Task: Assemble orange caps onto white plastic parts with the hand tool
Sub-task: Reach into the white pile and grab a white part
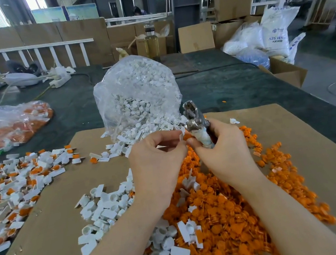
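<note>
Head view: the right hand is gripping the hand tool, fingers curled round its taped handle, the metal head pointing up and away. The left hand is pinching a small white plastic part between thumb and fingertips, holding it just beside the tool's handle; an orange cap is showing between the two hands, though which hand is holding it cannot be told. Both hands are hovering above a cardboard sheet. A heap of loose orange caps is lying under the forearms, white parts are lying to its left, and assembled pieces are lying at far left. A clear bag of white parts is standing behind the hands.
</note>
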A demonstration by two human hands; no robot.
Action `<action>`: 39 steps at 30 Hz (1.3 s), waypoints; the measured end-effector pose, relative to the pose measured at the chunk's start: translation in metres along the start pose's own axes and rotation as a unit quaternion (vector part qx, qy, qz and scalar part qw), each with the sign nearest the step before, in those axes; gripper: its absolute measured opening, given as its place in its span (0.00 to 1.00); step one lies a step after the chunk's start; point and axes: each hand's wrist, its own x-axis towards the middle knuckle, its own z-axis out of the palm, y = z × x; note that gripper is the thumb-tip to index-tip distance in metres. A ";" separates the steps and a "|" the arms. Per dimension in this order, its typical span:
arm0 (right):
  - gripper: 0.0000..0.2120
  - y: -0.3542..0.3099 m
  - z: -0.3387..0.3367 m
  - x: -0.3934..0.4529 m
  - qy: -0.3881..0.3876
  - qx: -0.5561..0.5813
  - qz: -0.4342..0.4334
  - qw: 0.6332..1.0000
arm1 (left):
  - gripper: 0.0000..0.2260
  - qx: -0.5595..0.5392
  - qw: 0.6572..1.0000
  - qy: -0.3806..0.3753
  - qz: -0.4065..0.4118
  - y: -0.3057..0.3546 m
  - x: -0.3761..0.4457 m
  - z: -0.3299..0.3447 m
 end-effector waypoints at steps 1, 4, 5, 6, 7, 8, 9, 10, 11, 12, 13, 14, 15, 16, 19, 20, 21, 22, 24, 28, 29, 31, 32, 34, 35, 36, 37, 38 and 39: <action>0.06 0.000 0.000 0.000 -0.008 0.004 0.004 1.000 | 0.06 0.000 1.000 0.003 -0.001 0.000 0.001 0.000; 0.06 0.001 -0.002 0.001 -0.026 0.018 0.006 0.999 | 0.06 -0.007 1.000 0.005 -0.007 0.000 0.001 0.000; 0.05 0.002 -0.002 0.001 -0.030 0.019 0.003 0.999 | 0.06 -0.011 1.000 0.006 -0.011 -0.001 0.001 0.000; 0.05 0.002 -0.003 0.001 -0.035 0.017 0.000 0.999 | 0.06 -0.014 1.000 0.008 -0.015 -0.002 0.002 0.000; 0.04 0.002 -0.003 0.001 -0.040 0.015 -0.002 0.999 | 0.05 -0.017 1.000 0.011 -0.019 -0.002 0.002 0.000; 0.04 0.001 -0.003 0.001 -0.046 0.015 -0.001 0.999 | 0.05 -0.020 0.999 0.014 -0.023 -0.003 0.003 0.000; 0.04 0.002 -0.003 0.001 -0.050 0.019 0.003 0.999 | 0.05 -0.026 0.999 0.014 -0.028 -0.004 0.004 -0.001; 0.04 0.002 -0.003 0.002 -0.053 0.029 0.010 0.998 | 0.05 -0.033 0.999 0.012 -0.034 -0.004 0.004 -0.001; 0.05 0.002 -0.004 0.002 -0.056 0.040 0.019 0.997 | 0.05 -0.042 0.998 0.008 -0.040 -0.005 0.004 -0.002; 0.07 0.002 -0.005 0.003 -0.058 0.049 0.028 0.997 | 0.05 -0.050 0.998 0.004 -0.044 -0.004 0.005 -0.002; 0.09 0.003 -0.007 0.004 -0.062 0.057 0.036 0.996 | 0.05 -0.059 0.997 0.002 -0.047 -0.004 0.005 -0.003; 0.11 0.004 -0.010 0.004 -0.069 0.064 0.042 0.995 | 0.05 -0.070 0.996 0.002 -0.051 -0.003 0.005 -0.003; 0.12 0.005 -0.012 0.005 -0.078 0.074 0.049 0.993 | 0.05 -0.082 0.995 0.002 -0.055 -0.003 0.005 -0.003; 0.12 0.006 -0.015 0.006 -0.090 0.084 0.055 0.991 | 0.06 -0.093 0.994 0.003 -0.059 -0.003 0.005 -0.003; 0.11 0.007 -0.021 0.008 -0.132 0.069 0.056 0.987 | 0.05 -0.116 0.991 0.000 -0.069 -0.002 0.005 -0.002; 0.10 0.007 -0.022 0.008 -0.147 0.058 0.055 0.986 | 0.05 -0.123 0.990 -0.002 -0.069 -0.002 0.005 -0.002; 0.09 0.007 -0.023 0.008 -0.160 0.055 0.055 0.984 | 0.06 -0.129 0.989 -0.004 -0.069 -0.002 0.005 -0.002; 0.08 0.008 -0.023 0.008 -0.171 0.057 0.056 0.982 | 0.06 -0.136 0.988 -0.005 -0.069 -0.002 0.005 -0.002; 0.07 0.009 -0.022 0.008 -0.182 0.057 0.049 0.980 | 0.06 -0.151 0.986 -0.007 -0.072 -0.002 0.005 -0.002; 0.03 0.009 -0.017 0.005 -0.130 0.063 0.028 0.989 | 0.06 -0.145 0.987 -0.003 -0.067 -0.001 0.004 -0.001; 0.05 0.008 -0.016 0.004 -0.103 0.068 0.019 0.992 | 0.06 -0.130 0.990 0.001 -0.062 -0.001 0.003 -0.001; 0.07 0.004 -0.013 0.004 -0.060 0.075 0.002 0.995 | 0.05 -0.105 0.993 0.006 -0.048 -0.001 0.001 0.000; 0.07 0.002 -0.012 0.003 -0.048 0.071 -0.005 0.996 | 0.05 -0.097 0.994 0.006 -0.042 -0.001 0.001 0.000; 0.05 0.001 -0.009 0.003 -0.040 0.061 -0.011 0.997 | 0.05 -0.088 0.995 0.008 -0.035 -0.001 0.000 0.001; 0.05 0.001 -0.008 0.002 -0.040 0.058 -0.011 0.997 | 0.05 -0.087 0.996 0.009 -0.034 -0.001 -0.001 0.002; 0.05 0.001 -0.007 0.002 -0.038 0.055 -0.012 0.998 | 0.05 -0.085 0.996 0.010 -0.032 -0.001 -0.001 0.002; 0.06 0.002 -0.007 0.002 -0.035 0.049 -0.015 0.998 | 0.05 -0.083 0.996 0.012 -0.030 -0.001 -0.001 0.002; 0.07 0.002 -0.007 0.001 -0.032 0.044 -0.015 0.998 | 0.05 -0.079 0.996 0.014 -0.026 -0.001 -0.001 0.002; 0.08 0.002 -0.006 0.001 -0.029 0.045 -0.013 0.999 | 0.05 -0.075 0.997 0.017 -0.020 -0.001 -0.001 0.002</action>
